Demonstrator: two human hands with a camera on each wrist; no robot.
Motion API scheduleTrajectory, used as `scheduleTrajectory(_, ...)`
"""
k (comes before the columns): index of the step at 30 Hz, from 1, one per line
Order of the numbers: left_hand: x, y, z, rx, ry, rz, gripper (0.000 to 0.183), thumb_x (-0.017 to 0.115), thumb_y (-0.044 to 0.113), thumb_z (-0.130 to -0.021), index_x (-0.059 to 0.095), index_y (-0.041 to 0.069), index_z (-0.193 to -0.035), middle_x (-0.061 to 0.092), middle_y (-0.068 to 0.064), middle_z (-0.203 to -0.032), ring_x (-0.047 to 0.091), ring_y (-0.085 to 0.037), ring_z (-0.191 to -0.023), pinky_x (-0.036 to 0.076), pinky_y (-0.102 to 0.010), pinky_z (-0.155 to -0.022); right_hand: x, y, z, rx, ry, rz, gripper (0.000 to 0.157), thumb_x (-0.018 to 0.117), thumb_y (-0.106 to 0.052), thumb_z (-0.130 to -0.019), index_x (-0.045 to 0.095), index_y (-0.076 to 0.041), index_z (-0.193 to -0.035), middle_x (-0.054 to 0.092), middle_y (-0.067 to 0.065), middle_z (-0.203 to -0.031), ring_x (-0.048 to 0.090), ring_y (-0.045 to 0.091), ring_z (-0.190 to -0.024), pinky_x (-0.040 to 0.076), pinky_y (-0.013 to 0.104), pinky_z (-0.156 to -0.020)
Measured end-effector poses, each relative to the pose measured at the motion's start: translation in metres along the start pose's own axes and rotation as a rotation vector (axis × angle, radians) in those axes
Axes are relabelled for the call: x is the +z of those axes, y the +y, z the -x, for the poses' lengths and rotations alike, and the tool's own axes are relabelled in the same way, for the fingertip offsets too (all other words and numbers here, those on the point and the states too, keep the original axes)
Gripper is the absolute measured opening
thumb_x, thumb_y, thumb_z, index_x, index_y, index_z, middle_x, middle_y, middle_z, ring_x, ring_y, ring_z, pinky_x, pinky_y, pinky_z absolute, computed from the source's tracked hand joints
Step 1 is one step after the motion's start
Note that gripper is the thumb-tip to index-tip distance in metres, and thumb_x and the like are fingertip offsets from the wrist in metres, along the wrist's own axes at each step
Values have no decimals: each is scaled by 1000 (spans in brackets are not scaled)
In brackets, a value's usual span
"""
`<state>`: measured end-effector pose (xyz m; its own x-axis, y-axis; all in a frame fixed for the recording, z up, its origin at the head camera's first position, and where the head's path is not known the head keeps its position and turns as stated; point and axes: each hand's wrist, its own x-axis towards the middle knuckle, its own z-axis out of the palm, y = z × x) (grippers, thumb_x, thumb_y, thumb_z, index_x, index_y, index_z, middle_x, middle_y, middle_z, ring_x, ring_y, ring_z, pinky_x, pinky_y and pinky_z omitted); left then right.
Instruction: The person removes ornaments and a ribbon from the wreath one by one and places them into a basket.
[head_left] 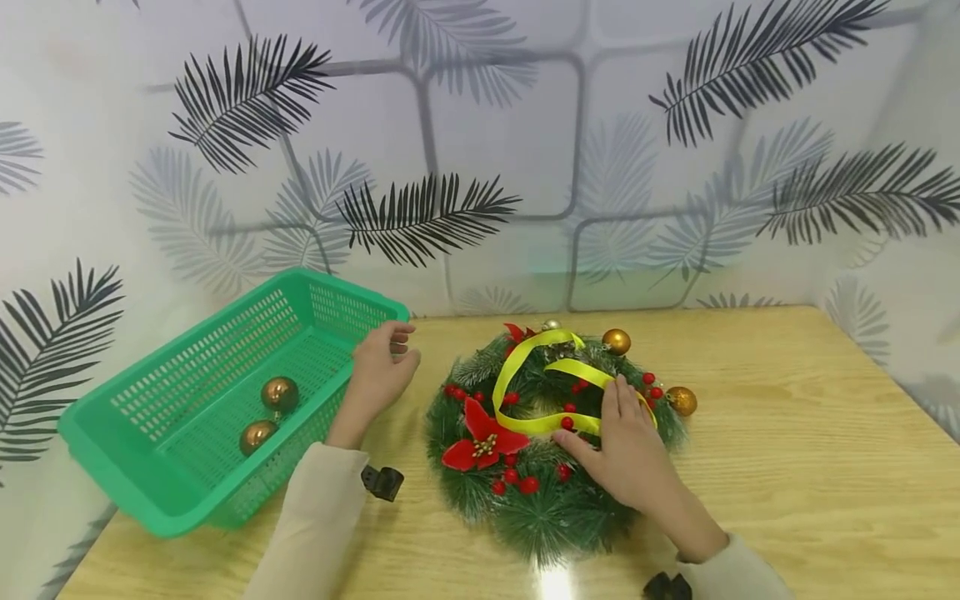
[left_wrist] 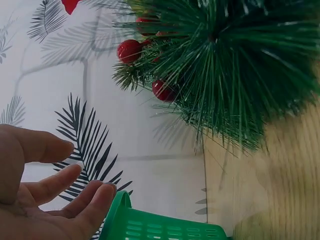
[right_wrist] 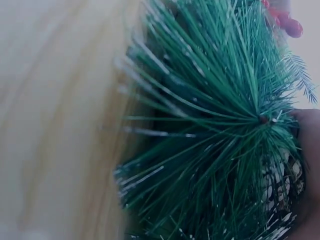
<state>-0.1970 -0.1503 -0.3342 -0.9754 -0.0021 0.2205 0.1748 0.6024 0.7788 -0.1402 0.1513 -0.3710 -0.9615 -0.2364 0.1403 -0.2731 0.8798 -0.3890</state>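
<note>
A green Christmas wreath [head_left: 543, 508] lies flat on the table, with a red poinsettia [head_left: 480, 446], red berries [head_left: 528, 485] and gold baubles [head_left: 682, 401] on it. Looped over its top and centre is a yellow ribbon [head_left: 517, 367]. My right hand [head_left: 630, 450] rests on the wreath's right side, fingers extended over the ribbon's end. In the right wrist view, green needles fill most of the picture and hide the fingertips. Beside the green basket's right rim hovers my left hand [head_left: 380, 371], its fingers loosely bent and nothing between them, as the left wrist view confirms.
The green plastic basket [head_left: 187, 517] stands at the left of the wooden table [head_left: 795, 442], holding two brown-gold baubles [head_left: 280, 394]. Behind the table rises a wall with a leaf pattern [head_left: 495, 142]. Each wrist wears a small black camera [head_left: 382, 482].
</note>
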Motion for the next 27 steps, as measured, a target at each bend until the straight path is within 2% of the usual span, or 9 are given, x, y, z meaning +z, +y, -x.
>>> scheduleTrajectory(12, 6, 6, -7, -12, -71, 4, 39, 50, 13, -94, 49, 0, -131, 51, -22, -128, 53, -36, -116, 48, -47, -95, -7, 14, -4, -61, -65, -34, 100, 47, -62, -91, 12, 14, -146, 9, 32, -154, 13, 48, -141, 23, 62, -110)
scheduleTrajectory(27, 16, 1, -16, -33, -99, 9, 39, 52, 14, -93, 50, 2, -130, 53, -23, -127, 55, -38, -114, 48, -49, -92, -12, 32, -26, -172, -144, -76, 96, 50, -58, -92, 10, 7, -150, 9, 26, -157, 16, 48, -141, 24, 62, -110)
